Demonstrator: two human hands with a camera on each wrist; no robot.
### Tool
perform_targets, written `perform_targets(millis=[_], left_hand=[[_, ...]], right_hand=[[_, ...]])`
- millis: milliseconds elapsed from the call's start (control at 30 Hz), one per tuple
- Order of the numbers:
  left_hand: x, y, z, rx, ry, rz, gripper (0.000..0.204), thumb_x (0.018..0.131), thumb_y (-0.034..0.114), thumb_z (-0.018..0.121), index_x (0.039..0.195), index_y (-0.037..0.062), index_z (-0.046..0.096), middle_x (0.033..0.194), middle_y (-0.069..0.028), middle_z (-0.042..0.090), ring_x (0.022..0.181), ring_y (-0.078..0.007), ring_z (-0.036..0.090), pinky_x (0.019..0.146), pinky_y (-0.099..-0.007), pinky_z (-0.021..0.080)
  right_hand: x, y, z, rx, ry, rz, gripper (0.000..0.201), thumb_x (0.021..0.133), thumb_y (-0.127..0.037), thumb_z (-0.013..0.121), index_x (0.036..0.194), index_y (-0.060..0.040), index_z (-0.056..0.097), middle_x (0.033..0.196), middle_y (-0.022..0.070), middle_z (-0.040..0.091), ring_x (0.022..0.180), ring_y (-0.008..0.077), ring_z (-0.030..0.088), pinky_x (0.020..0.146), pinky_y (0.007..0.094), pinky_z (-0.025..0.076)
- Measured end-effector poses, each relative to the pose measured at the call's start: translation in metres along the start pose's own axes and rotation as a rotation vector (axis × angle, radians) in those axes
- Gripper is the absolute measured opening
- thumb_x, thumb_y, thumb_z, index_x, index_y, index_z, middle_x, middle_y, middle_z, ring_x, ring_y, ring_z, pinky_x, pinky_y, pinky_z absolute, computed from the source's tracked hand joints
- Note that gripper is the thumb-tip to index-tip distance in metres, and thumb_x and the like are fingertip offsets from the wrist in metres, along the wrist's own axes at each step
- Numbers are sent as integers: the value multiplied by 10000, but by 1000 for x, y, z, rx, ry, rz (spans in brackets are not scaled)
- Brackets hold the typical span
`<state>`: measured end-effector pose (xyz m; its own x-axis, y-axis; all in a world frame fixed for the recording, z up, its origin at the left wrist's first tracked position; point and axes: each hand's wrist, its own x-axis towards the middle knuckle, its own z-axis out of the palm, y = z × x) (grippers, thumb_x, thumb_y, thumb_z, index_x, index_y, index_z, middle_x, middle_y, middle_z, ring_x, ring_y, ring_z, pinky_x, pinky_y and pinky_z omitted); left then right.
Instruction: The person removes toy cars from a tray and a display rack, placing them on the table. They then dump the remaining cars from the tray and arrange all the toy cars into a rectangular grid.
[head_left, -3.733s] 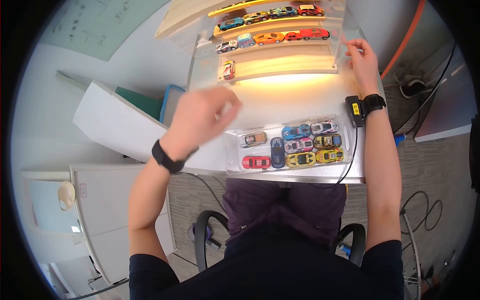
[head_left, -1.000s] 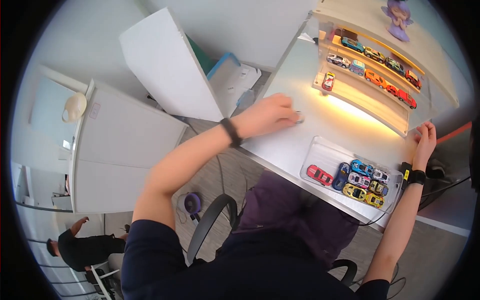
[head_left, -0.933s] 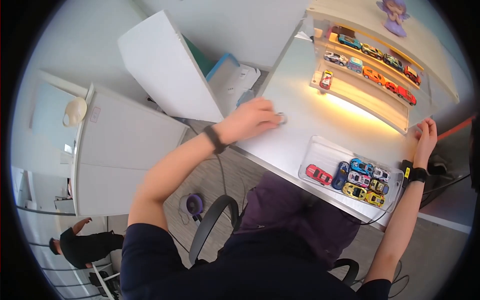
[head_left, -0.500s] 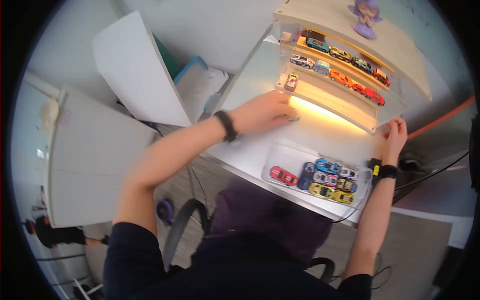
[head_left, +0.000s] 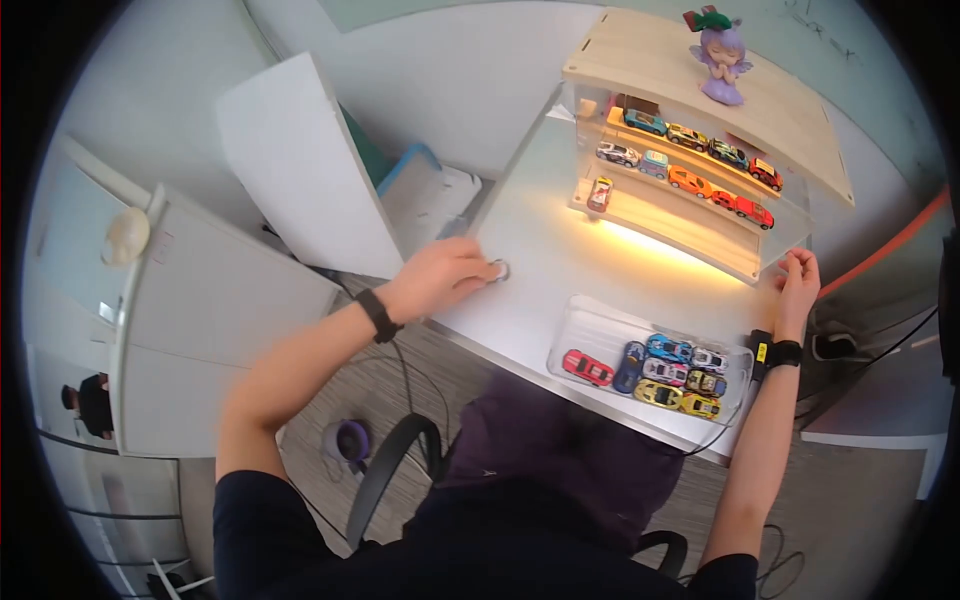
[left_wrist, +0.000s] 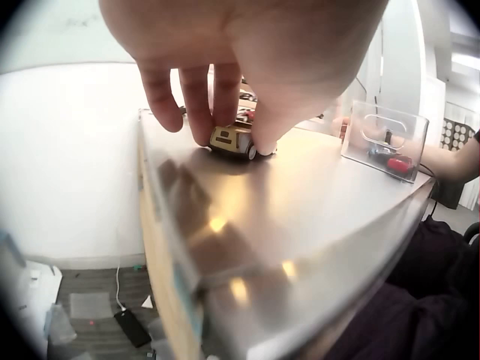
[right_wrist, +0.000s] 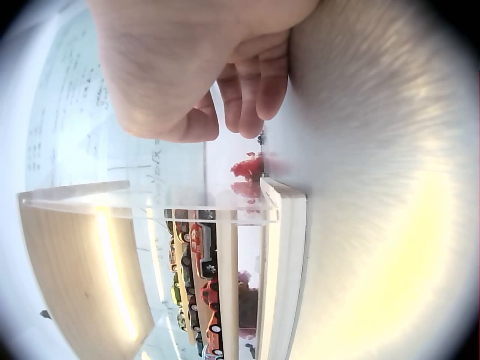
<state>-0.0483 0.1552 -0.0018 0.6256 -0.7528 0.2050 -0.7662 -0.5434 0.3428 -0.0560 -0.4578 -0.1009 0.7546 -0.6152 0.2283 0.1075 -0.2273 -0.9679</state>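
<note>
Thumb and fingers of my left hand (head_left: 435,280) pinch a gold toy car (left_wrist: 232,141) by its sides, its wheels at the metal tabletop (left_wrist: 300,191). In the head view the hand mostly covers this car, close to the table's left edge. My right hand (head_left: 797,280) lies at the table's right edge beside the display case (head_left: 690,237), fingers loosely curled around nothing. Nearer my body, a clear plastic tray (head_left: 570,325) holds a red toy car (head_left: 588,367), a dark blue one (head_left: 629,367) and several others packed at its right end.
Toy cars line the case's upper shelves; a white-and-red car (head_left: 599,194) stands at the left of its lowest shelf. A purple fairy figurine (head_left: 723,65) tops the case. Left of the table are a white panel (head_left: 300,165) and a blue-edged bin (head_left: 425,165).
The gold car has left the tray and is in my left hand. That hand has slid it right, then back left across the tabletop. My right hand stays by the case; the head view has turned.
</note>
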Motion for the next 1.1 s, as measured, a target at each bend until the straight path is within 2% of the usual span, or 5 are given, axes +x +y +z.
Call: perform_targets(millis=[200,500,800,833,1100], left_hand=[[-24,21,-15,-98,66,-270,330,948,48,799,1267,132,788,1021,-66,687,915,-286,679,801,-385,558],[70,50,12,12,181,46,302,973,77,782,1266,150,777,1013,-74,674,923,-272,687,814,-383,552],[80,60,-4,-250,267,-284,360,960,92,803,1311,95,723,1101,-26,793,1006,-160,743,841,-335,537],[84,62,-7,-249,301,-276,271,961,132,793,1224,105,733,1032,-63,776,977,-218,748,818,-362,568],[147,76,-3,-62,289,-154,229,927,125,828,1106,49,708,1003,-55,786,872,-170,708,765,-321,550]], right_hand=[[-5,-9,5,-3,2,5,107,1091,-155,639,1129,-86,711,1086,-29,698,947,93,665,704,252,482],[3,-1,1,-17,-6,-4,95,1087,-159,646,1113,-90,705,1066,-27,686,935,88,661,673,253,491],[-1,1,3,-16,7,-7,113,1087,-175,656,1119,-84,714,1061,-29,697,915,87,674,664,241,476],[3,6,3,-5,13,-6,115,1084,-176,661,1122,-83,715,1059,-29,700,917,87,678,664,243,475],[2,21,11,0,67,-107,137,1026,-178,699,1107,-73,734,959,-1,725,820,104,681,694,290,518]])
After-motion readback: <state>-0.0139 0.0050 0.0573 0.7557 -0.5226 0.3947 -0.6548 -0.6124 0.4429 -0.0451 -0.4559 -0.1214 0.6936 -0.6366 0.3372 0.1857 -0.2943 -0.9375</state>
